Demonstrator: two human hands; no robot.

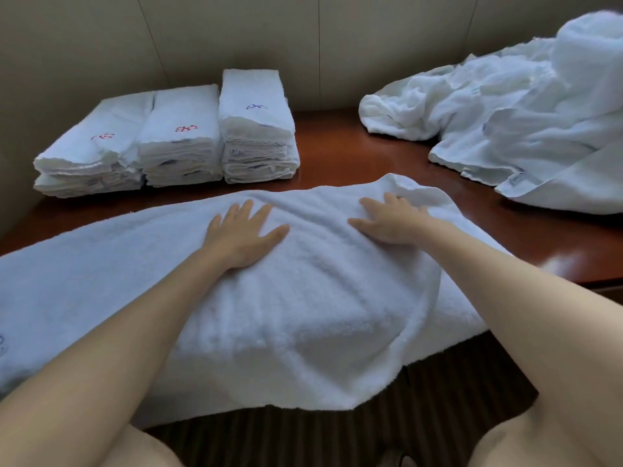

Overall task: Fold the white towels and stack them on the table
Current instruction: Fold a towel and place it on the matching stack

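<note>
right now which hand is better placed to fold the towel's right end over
Probably the right hand: it lies flat near the bunched right end of the white towel. The left hand presses the towel's middle, well placed to anchor it.

Folded stacks (168,136) left, unfolded heap (526,112) right

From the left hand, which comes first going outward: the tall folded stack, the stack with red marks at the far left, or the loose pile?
1. Tall folded stack, just beyond the left hand.
2. Far-left stack, back left.
3. Loose pile, far right.
</note>
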